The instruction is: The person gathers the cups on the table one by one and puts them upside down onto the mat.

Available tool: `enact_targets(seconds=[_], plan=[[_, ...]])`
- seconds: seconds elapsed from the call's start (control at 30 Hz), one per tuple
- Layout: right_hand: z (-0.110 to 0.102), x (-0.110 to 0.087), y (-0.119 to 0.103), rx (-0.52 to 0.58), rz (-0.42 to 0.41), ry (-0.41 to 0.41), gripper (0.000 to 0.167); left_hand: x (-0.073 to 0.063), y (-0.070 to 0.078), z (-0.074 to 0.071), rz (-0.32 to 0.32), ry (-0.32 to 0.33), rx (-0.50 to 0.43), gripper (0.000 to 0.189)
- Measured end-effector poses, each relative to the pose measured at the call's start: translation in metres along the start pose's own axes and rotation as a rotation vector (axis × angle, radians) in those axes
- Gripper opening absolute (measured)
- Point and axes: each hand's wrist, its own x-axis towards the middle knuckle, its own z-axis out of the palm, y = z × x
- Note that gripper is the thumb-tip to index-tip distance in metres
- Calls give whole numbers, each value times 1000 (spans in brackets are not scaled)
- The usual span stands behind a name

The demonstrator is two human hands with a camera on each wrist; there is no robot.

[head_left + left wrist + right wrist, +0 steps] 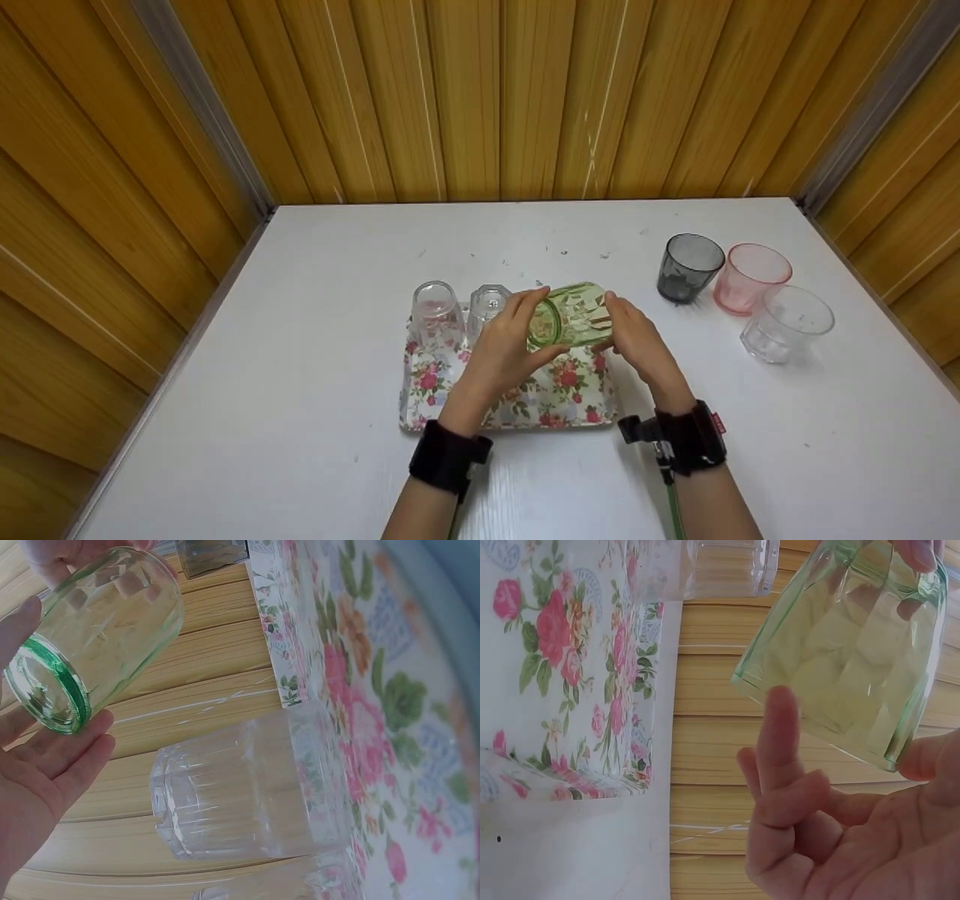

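A green-tinted drinking glass (581, 315) is held tilted above the tray, its thick base toward the left and its mouth toward the right. My left hand (504, 349) grips it around the base; the green base ring (56, 682) shows between thumb and fingers in the left wrist view. At the rim, my right hand (641, 345) holds the glass with thumb and fingertips; some of its other fingers (780, 832) are curled. Below lies a floral tray (517, 409). Two clear glasses, one at the left corner (437, 319) and one beside it (240, 784), stand upside down on it.
To the right on the white table (300, 360) stand a grey glass (686, 270), a pink glass (746, 281) and a clear glass (780, 330), all mouth up and close together. Wood-look panels (465, 97) enclose the table at the back and sides.
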Motion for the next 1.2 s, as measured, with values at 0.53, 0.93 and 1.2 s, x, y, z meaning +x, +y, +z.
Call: enact_targets(seconds=[0.53, 0.93, 1.2], plan=[[0, -3, -1, 20, 11, -2, 51, 1, 1, 1, -2, 11, -2, 73], [2, -2, -2, -13, 47, -15, 48, 0, 0, 3, 2, -4, 44, 72], [1, -1, -1, -6, 53, -29, 49, 0, 0, 3, 7, -2, 54, 71]])
